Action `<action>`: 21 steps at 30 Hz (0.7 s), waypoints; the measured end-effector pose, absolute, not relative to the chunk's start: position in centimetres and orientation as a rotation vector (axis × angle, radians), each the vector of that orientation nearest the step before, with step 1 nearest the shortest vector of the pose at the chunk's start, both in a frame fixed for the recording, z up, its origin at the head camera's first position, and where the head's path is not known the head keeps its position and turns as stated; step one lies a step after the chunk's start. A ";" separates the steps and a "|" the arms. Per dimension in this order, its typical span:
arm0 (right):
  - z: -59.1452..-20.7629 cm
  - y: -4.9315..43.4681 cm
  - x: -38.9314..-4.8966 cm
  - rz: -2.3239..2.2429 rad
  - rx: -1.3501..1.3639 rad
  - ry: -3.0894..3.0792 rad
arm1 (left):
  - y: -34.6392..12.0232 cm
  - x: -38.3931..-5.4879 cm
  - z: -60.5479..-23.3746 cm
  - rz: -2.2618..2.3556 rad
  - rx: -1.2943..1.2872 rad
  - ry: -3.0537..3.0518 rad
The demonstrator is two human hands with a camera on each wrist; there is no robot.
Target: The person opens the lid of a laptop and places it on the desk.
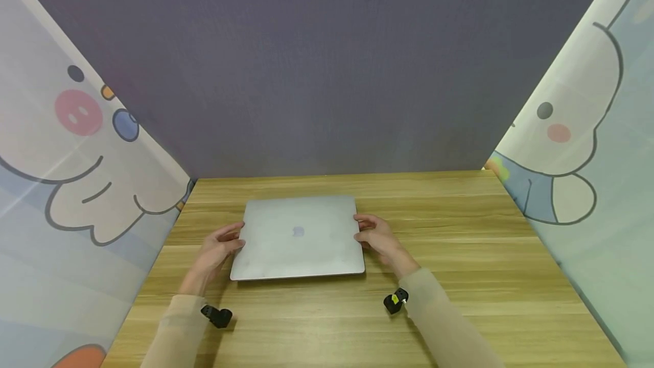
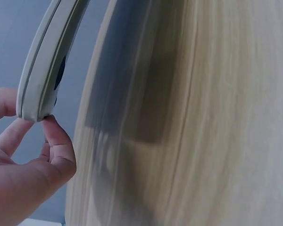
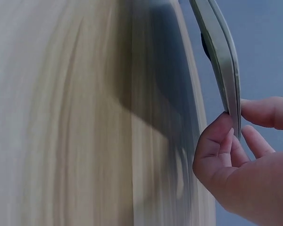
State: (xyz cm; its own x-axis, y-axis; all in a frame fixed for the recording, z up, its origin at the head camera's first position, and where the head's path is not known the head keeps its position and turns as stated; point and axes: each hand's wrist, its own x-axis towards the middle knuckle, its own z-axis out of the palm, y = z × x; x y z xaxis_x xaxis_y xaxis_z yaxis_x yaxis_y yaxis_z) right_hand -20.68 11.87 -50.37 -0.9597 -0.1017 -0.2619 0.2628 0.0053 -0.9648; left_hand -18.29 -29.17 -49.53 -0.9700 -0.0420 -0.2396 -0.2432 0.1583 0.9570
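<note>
A closed silver laptop [image 1: 301, 254] with a logo on its lid is held level above the wooden table. My left hand [image 1: 217, 251] grips its left edge, thumb on top and fingers curled beneath. On the opposite edge my right hand [image 1: 378, 238] pinches the laptop the same way. In the left wrist view the laptop's side [image 2: 42, 70] shows a thin seam and dark feet underneath, raised off the wood. The right wrist view has the laptop's other corner [image 3: 224, 61] between thumb and fingers, its shadow falling on the table below.
The wooden table [image 1: 460, 277] reaches back to a dark grey panel [image 1: 327, 72]. Cartoon-printed curtains hang at the left [image 1: 30, 203] and right [image 1: 613, 266]. A small black camera is strapped at each wrist.
</note>
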 end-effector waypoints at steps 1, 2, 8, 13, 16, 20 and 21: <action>-50.4 12.1 -20.7 -2.043 0.167 2.029 | -29.0 -18.3 -49.5 1.926 -0.270 2.267; -50.3 12.3 -20.7 -2.043 0.166 2.028 | -28.8 -18.4 -49.5 1.931 -0.260 2.268; -50.0 13.8 -20.5 -2.023 0.166 2.055 | -27.6 -18.6 -49.5 1.972 -0.213 2.245; -49.4 15.1 -20.2 -2.017 0.170 2.075 | -26.4 -18.9 -49.5 1.962 -0.195 2.237; -49.2 15.8 -20.1 -2.026 0.179 2.080 | -25.6 -19.1 -49.4 1.966 -0.169 2.226; -49.3 16.6 -20.1 -2.027 0.188 2.092 | -24.8 -19.2 -49.5 1.975 -0.158 2.207; -49.3 16.9 -20.2 -2.023 0.181 2.097 | -24.6 -19.3 -49.5 1.977 -0.158 2.202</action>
